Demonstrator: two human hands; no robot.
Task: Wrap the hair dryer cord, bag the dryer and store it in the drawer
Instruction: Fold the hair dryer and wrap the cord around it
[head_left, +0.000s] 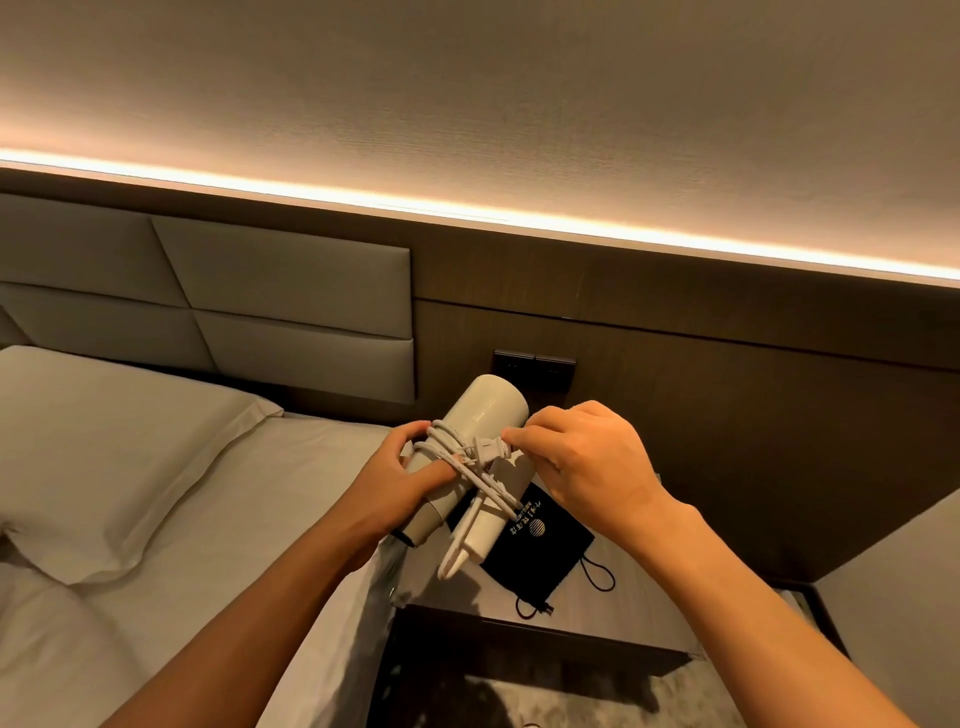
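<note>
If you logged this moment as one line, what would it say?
step: cord wrap | left hand: holds hair dryer | right hand: pinches plug | cord: wound | bag: on nightstand
</note>
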